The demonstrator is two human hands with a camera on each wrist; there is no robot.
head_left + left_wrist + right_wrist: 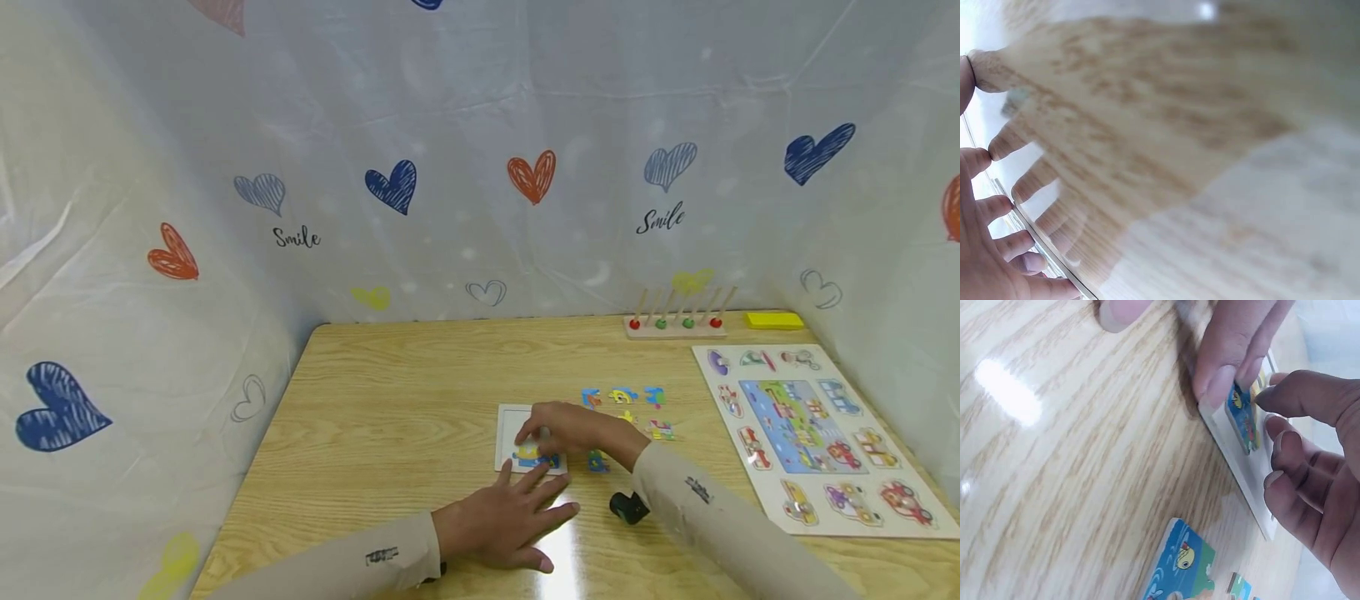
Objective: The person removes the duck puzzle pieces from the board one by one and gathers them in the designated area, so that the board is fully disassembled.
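A small white puzzle tray (507,423) lies on the table with blue and yellow picture pieces (527,457) along its near side. My left hand (513,521) is spread with straight fingers; in the right wrist view its fingertips (1219,384) press the tray's corner by a blue piece (1242,422). Above the tray reaches my right hand (573,427), fingers loosely bent. One of its fingertips (1266,398) touches the pieces, and I see nothing pinched between its fingers. The pieces under that hand are partly hidden.
Several loose puzzle pieces (622,396) lie right of the tray, one blue piece (1179,562) close to it. A large picture board (817,492) fills the table's right side. Behind it stand a peg rack (675,331) with beads and a yellow block (774,322).
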